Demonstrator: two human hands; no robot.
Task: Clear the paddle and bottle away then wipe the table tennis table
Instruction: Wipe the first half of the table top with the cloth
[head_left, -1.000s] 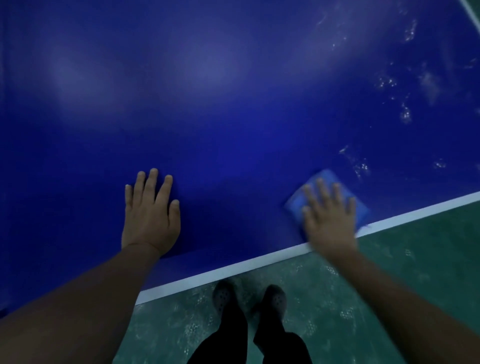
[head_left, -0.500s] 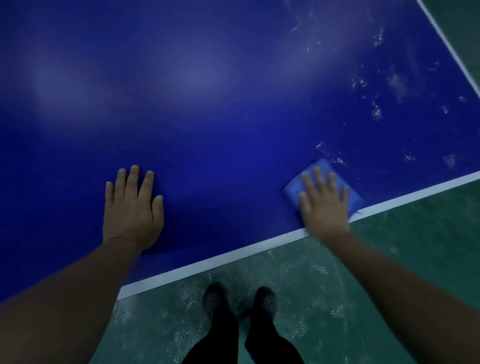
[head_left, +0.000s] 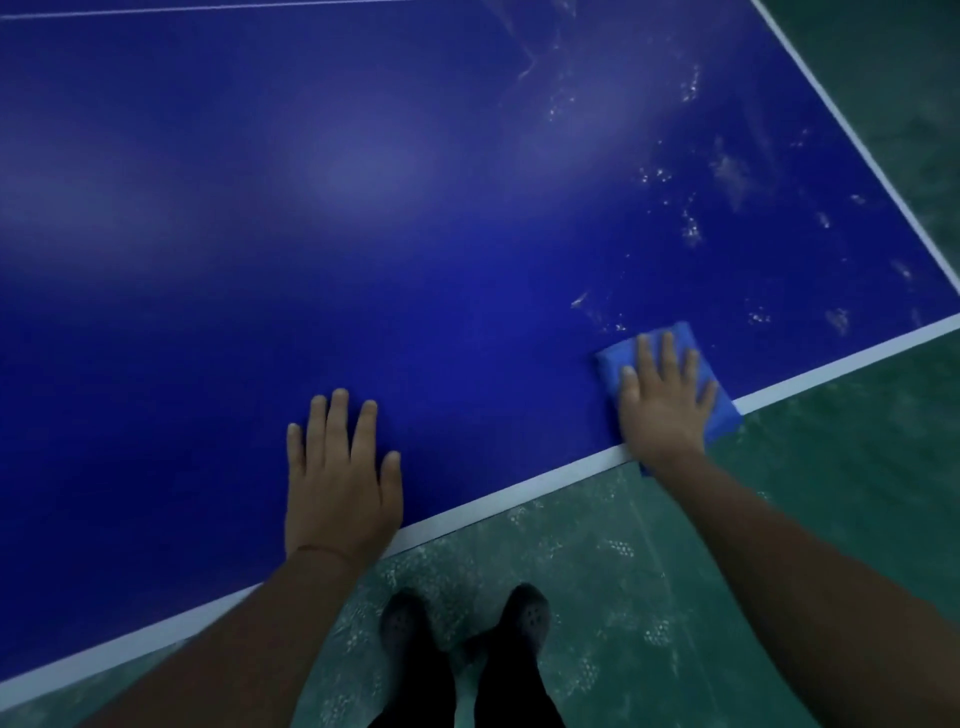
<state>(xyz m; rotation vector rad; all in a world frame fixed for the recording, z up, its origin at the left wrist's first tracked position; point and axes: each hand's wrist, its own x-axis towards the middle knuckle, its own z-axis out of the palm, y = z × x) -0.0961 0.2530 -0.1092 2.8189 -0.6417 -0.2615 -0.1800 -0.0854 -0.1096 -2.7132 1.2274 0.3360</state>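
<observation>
1. nearest, at 6 o'clock: dark shoes (head_left: 519, 616) on the green floor (head_left: 675, 597), just short of the table's white edge line (head_left: 493, 501).
2. at 7 o'clock: left hand (head_left: 340, 483) flat on the blue table (head_left: 363, 234), fingers straight, gripping nothing, likely a brace.
3. at 4 o'clock: right hand (head_left: 665, 400) pressed flat on a folded blue cloth (head_left: 680, 338) that overhangs the edge.
4. farther, at 1 to 2 o'clock: pale smears (head_left: 691, 228) across the corner.
5. no paddle or bottle in view; clearing probably done, wiping in hand.
6. next move likely calls for pushing the cloth out toward the smears with steady pressure.
</observation>
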